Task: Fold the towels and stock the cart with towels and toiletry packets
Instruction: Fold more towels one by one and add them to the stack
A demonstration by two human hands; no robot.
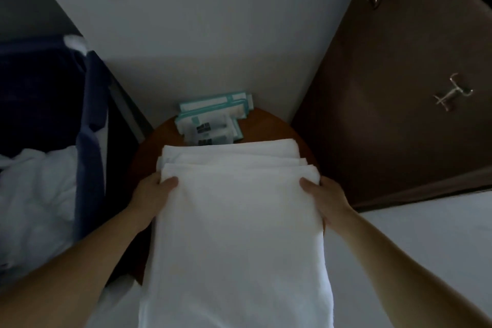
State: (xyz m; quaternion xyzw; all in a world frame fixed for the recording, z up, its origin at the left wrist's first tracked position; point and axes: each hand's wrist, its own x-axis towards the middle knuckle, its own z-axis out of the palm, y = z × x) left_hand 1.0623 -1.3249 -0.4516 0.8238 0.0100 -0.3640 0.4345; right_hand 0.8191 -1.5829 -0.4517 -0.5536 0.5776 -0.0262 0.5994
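Overhanging the round worktop, the white towel tops a folded stack; left hand and right hand pinch its side edges, fingers hidden beneath. Toiletry packets sit at the worktop's far edge, partly covered.

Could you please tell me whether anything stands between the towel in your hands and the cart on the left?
Nothing visible does. The left hand and right hand already grip the towel by its sides, and only a dark gap lies between it and the cart.
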